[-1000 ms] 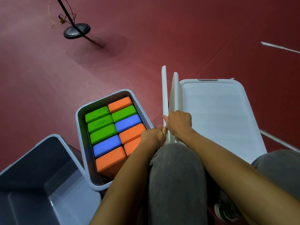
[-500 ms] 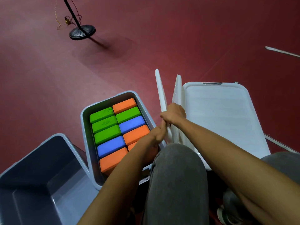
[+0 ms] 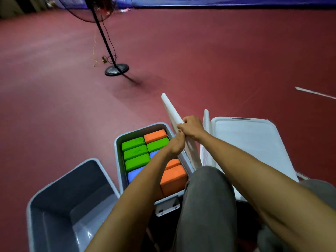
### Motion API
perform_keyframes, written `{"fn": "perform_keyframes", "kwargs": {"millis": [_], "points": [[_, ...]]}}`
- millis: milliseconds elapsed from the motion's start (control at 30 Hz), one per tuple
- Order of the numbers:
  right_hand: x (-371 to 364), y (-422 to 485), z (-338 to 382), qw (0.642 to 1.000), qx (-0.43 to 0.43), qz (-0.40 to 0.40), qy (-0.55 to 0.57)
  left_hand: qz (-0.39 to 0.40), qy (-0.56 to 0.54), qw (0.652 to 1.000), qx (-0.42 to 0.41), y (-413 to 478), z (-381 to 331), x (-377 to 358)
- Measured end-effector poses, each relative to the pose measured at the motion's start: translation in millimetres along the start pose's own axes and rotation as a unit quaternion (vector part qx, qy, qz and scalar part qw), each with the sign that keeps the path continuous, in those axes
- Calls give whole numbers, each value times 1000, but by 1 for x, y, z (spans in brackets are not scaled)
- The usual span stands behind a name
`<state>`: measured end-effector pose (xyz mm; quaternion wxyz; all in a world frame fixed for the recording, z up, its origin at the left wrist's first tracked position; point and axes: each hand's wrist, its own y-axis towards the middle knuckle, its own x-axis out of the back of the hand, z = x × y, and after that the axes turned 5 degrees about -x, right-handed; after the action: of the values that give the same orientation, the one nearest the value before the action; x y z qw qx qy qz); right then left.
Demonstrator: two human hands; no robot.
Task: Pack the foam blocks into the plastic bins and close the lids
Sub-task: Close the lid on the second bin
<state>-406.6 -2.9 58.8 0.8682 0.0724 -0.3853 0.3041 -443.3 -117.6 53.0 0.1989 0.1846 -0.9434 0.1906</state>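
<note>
Beside the bin [image 3: 118, 168] full of foam blocks [image 3: 135, 152], left hand [image 3: 175, 145] and right hand [image 3: 190, 127] grip a tilted lid [image 3: 170, 110].

A dark red floor [image 3: 227, 57] fills the room. Far left, a black fan [image 3: 104, 37] stands on a round base [image 3: 117, 69], with a thin yellow cord [image 3: 94, 51] beside it. A blue barrier [image 3: 218, 1] runs along the far edge. A white line [image 3: 314, 93] marks the floor at right.

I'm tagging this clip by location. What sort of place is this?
Probably an indoor sports hall or court. A wide dark-red floor carries a white line, a blue barrier runs along its far edge, and a pedestal fan stands out in the open.
</note>
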Motion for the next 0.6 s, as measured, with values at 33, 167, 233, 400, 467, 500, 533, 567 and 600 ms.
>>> {"fn": "perform_keyframes", "kwargs": {"millis": [33, 167, 233, 400, 467, 500, 533, 567, 600], "points": [[1, -5, 8, 1000, 14, -5, -10, -1, -3, 1000, 2, -9, -2, 6], [1, -25, 39, 998, 63, -17, -21, -29, 9, 998, -51, -40, -4, 27], [3, -36, 53, 994, 102, -32, -34, -37, 15, 998, -39, -49, 0, 37], [4, -59, 85, 983, 170, -67, 20, -83, 16, 995, -44, -72, 1, 59], [3, -65, 91, 979, 181, -80, 52, -87, 16, 991, -95, -79, 2, 64], [2, -68, 93, 977, 180, -84, 72, -93, 20, 988, -119, -80, 3, 67], [1, -71, 93, 976, 176, -85, 95, -102, 32, 986, -131, -81, 5, 70], [-1, -74, 93, 975, 166, -80, 123, -113, 45, 983, -137, -82, 7, 72], [-4, -77, 93, 974, 152, -69, 153, -123, 51, 981, -144, -76, 14, 75]]}}
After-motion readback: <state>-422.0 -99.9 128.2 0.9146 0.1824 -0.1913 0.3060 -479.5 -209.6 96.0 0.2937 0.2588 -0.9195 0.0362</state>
